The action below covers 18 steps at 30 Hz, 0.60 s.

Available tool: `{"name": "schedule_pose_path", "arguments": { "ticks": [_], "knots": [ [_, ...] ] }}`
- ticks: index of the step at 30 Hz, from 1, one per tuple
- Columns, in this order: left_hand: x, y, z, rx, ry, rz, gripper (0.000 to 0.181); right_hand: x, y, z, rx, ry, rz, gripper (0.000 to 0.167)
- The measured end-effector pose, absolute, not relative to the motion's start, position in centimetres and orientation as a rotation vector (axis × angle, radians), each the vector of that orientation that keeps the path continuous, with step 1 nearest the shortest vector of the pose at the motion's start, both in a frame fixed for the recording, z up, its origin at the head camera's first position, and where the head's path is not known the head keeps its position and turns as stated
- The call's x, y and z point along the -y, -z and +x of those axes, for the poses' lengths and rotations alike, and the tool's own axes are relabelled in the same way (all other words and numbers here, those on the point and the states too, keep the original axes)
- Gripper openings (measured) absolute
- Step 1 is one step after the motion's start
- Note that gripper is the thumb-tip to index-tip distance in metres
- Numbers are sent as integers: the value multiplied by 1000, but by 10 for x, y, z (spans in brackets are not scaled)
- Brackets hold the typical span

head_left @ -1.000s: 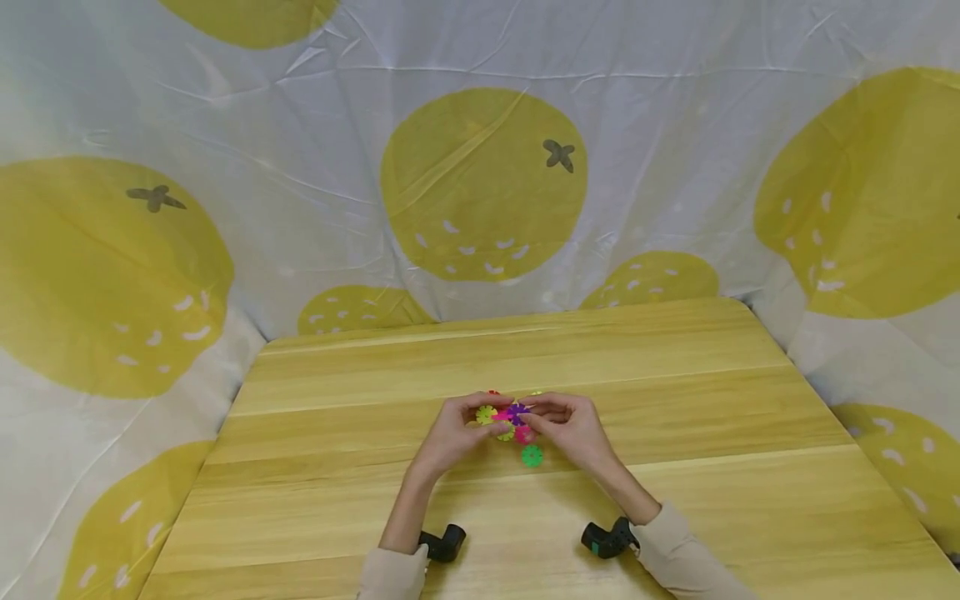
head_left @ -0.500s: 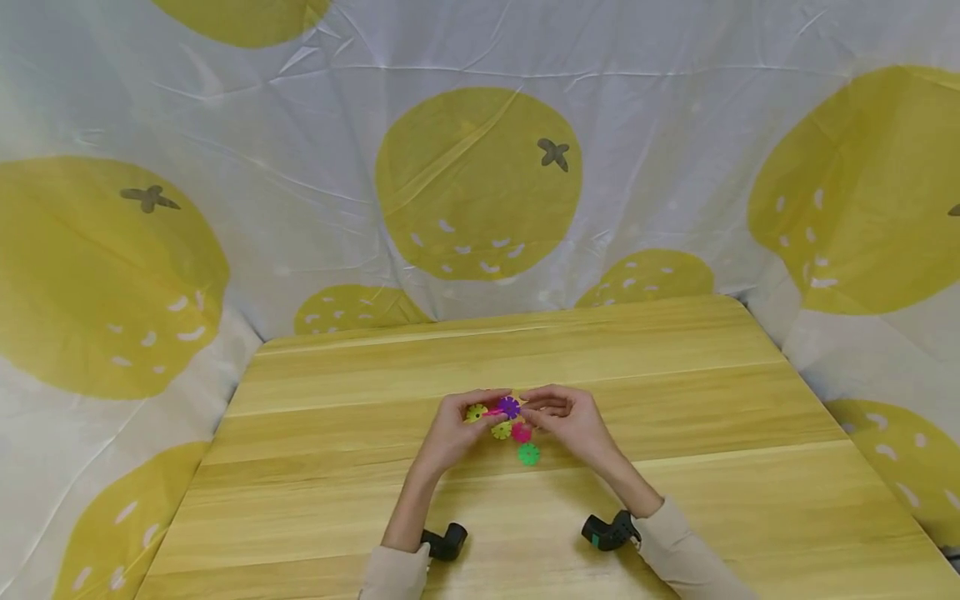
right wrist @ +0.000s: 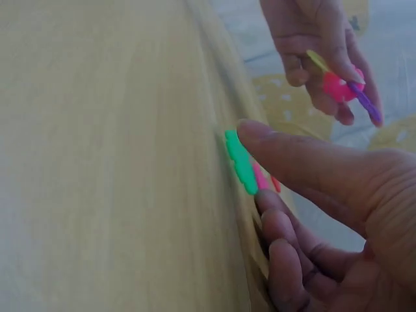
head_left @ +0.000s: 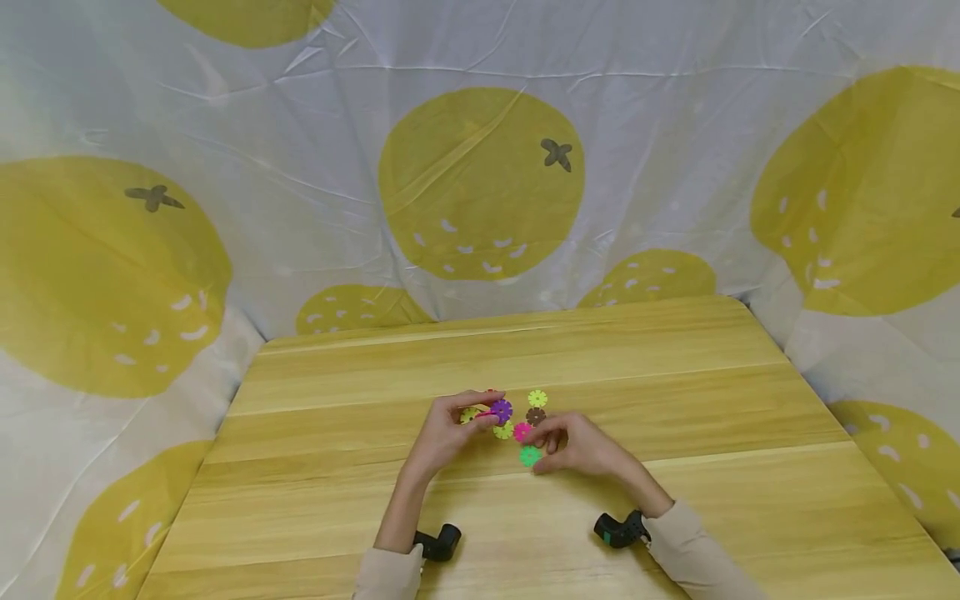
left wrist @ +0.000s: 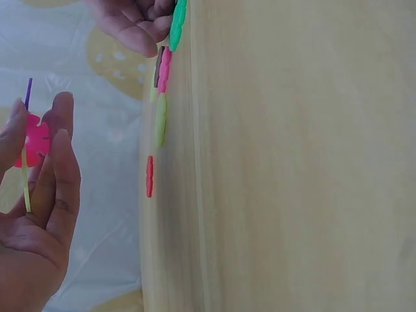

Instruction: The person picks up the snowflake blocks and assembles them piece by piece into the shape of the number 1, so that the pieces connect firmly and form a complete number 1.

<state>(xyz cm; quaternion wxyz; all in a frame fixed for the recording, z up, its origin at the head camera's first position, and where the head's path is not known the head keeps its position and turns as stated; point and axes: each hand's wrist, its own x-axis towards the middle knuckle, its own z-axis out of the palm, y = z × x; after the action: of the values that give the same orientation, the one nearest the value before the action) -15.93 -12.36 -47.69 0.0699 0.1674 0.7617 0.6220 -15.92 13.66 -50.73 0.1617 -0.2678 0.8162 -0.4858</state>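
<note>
Midway between the left and right edges of the bench (head_left: pixel 322 467), the left hand (head_left: pixel 438 437) holds three joined notched discs between thumb and fingers, raised off the wood: a held yellow disc (head_left: pixel 468 416), a held pink disc (left wrist: pixel 39 140) set crosswise to the other two, and a purple disc (head_left: pixel 502 410) on the side toward the right edge. The right hand (head_left: pixel 581 448) has its thumb stretched out and apart from its bent fingers, just beside the green disc (head_left: pixel 530 456); whether it touches that disc cannot be told.

From the green disc toward the far edge lie a loose pink disc (head_left: pixel 522 432), a brown disc (head_left: pixel 536 417) and a lime disc (head_left: pixel 537 398). Just beside the loose pink one, toward the left edge, lies a loose yellow disc (head_left: pixel 503 431); a red disc (left wrist: pixel 150 177) lies beyond the left hand, partly hidden from the head view.
</note>
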Motion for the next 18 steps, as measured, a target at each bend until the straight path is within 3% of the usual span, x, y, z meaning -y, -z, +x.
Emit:
{"name": "schedule_pose_path", "arguments": {
  "ticks": [7,18],
  "knots": [
    [126,477,-159,-2224,-1924,497,33,-132,509,-157,-2444,1241,-871,22],
    [126,476,-156,-2120,-2010,444,32,-132,502,-155,-2459,1196,-894,27]
  ]
}}
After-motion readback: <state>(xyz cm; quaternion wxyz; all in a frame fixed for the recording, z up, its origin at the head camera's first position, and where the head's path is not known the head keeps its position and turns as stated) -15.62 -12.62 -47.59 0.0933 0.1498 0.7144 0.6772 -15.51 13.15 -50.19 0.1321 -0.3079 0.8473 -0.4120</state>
